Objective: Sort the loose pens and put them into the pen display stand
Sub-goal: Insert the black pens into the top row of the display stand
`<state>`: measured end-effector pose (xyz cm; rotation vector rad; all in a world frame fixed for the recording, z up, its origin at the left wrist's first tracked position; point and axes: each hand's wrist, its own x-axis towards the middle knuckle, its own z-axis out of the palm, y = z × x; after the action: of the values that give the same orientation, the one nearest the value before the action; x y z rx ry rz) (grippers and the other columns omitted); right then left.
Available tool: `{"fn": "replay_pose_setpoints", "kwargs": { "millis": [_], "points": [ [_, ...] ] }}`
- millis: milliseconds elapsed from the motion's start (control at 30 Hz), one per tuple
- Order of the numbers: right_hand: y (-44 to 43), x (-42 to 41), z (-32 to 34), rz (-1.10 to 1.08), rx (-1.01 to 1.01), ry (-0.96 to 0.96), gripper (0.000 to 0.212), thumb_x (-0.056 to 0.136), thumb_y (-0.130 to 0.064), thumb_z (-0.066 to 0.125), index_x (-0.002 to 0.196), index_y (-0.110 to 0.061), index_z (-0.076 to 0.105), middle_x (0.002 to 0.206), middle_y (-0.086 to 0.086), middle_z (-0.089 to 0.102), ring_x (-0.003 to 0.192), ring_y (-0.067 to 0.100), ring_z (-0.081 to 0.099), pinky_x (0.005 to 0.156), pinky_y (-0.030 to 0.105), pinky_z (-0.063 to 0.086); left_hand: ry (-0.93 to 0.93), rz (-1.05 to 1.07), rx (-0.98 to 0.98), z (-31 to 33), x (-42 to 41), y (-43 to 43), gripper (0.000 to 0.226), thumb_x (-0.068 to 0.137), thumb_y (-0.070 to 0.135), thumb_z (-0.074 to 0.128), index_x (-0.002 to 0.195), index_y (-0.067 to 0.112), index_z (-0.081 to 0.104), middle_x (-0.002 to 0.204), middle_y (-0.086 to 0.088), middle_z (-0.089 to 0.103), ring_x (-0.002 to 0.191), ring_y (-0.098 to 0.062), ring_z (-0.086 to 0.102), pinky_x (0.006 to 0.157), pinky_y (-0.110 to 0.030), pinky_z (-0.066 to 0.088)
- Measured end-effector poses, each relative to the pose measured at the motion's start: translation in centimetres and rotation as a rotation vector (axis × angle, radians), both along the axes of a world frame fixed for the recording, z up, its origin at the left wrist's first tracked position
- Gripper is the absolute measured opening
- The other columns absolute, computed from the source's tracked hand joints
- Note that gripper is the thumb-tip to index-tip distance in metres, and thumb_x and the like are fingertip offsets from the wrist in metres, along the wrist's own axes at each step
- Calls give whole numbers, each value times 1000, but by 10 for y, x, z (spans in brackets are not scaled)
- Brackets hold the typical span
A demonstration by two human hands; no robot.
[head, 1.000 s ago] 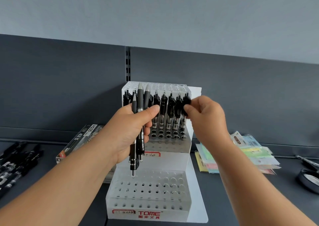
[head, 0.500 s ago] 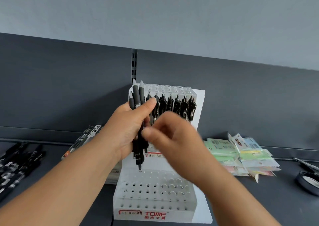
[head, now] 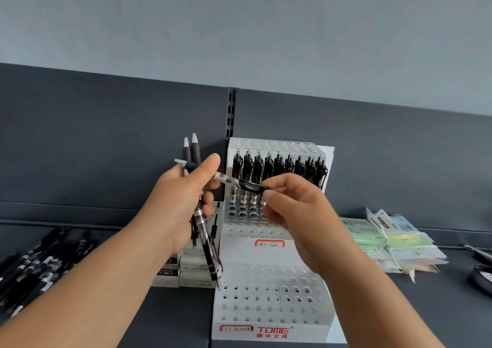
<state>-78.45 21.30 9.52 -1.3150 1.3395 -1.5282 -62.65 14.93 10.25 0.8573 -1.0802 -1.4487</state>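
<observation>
1. A dark grey desk (head: 399, 307) ran under a dark back panel (head: 106, 148) with a slotted metal upright (head: 232, 113), and a pale grey-blue wall (head: 239, 28) rose above it.
2. A white stepped plastic pen display stand (head: 271, 321), marked TOME in red, stood at the middle of the desk. A row of black clip pens (head: 279, 166) stood upright in its upper tier.
3. A heap of loose black pens (head: 40, 265) lay at the far left, small stacked boxes (head: 186, 268) sat just left of the stand, and pastel paper packets (head: 386, 241) lay to its right.
4. The left hand (head: 181, 206) was raised in front of the stand's left edge, its fingers curled round a bundle of black pens (head: 206, 244).
5. The bundle ran roughly upright: the grey cone tips pointed up above the fist, and the clip ends hung down toward the lower tier's left corner.
6. The right hand (head: 292, 209) was held up before the upper tier, thumb and fingers pinching 1 black-and-clear pen (head: 245, 184) at its black clip end.
7. That pen lay almost level, its long axis running left to right, and the clear end sat slightly higher, by the left thumb. Whether the left hand touched it could not be told.
</observation>
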Motion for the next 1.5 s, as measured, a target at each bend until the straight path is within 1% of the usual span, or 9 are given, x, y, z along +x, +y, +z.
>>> {"fn": "replay_pose_setpoints", "kwargs": {
  "millis": [200,433,633,733,867,1000,1200,1400,1500],
  "points": [
    [-7,8,9,15,-33,-478,22,92,8,49,85,-8,62,69,3,61,64,13,61,63,22,55,45,-171,68,1,11,4,37,66,36,71,90,12,57,61,-1,57,44,-8,40,35,-18,33],
    [-11,14,7,-84,-85,-582,16,89,3,56,80,-9,61,65,0,57,59,10,55,63,20,53,81,-205,129,1,24,-3,18,79,22,68,84,14,53,64,-3,64,42,-6,39,35,-16,30],
    [-22,27,5,-135,-93,-875,10,89,-3,60,89,-9,51,69,4,58,57,11,62,57,21,55,38,-323,79,-6,29,-3,19,70,20,69,84,13,59,64,-2,60,45,-7,39,37,-16,32],
    [-20,26,14,-261,-198,-738,6,90,-5,59,94,-7,55,72,4,60,62,13,62,64,24,57,-19,-306,60,-10,34,-8,24,66,22,71,84,12,57,61,0,56,45,-8,39,36,-18,32],
    [-17,28,32,-467,-354,-206,11,91,-6,60,89,-16,61,75,-1,68,70,14,67,71,27,58,-19,-222,109,-19,41,-18,18,81,19,68,79,13,51,60,0,48,46,-8,39,36,-18,33],
    [-26,40,33,-512,-295,223,18,90,-10,61,85,-28,60,75,-6,69,73,22,67,67,32,57,11,-179,142,-24,44,-25,18,89,21,63,80,13,50,58,0,46,45,-9,41,36,-19,34],
    [-44,49,18,-479,-160,389,13,89,-16,63,90,-28,58,77,-8,64,63,7,57,60,20,49,12,-171,125,-24,49,-26,18,91,22,61,80,13,50,57,1,47,45,-8,42,36,-20,35],
    [-49,50,-6,-486,-10,471,4,91,-25,61,89,-22,60,76,-4,63,65,10,58,60,26,49,29,-150,108,-24,49,-27,20,92,22,61,79,12,47,59,0,45,46,-10,40,36,-20,35],
    [-42,52,-5,-558,-61,582,5,91,-25,61,92,-21,57,83,-9,59,74,8,56,69,26,47,44,-132,105,-22,47,-28,19,91,22,61,82,12,48,60,0,45,47,-10,40,36,-20,35]
  ]
}}
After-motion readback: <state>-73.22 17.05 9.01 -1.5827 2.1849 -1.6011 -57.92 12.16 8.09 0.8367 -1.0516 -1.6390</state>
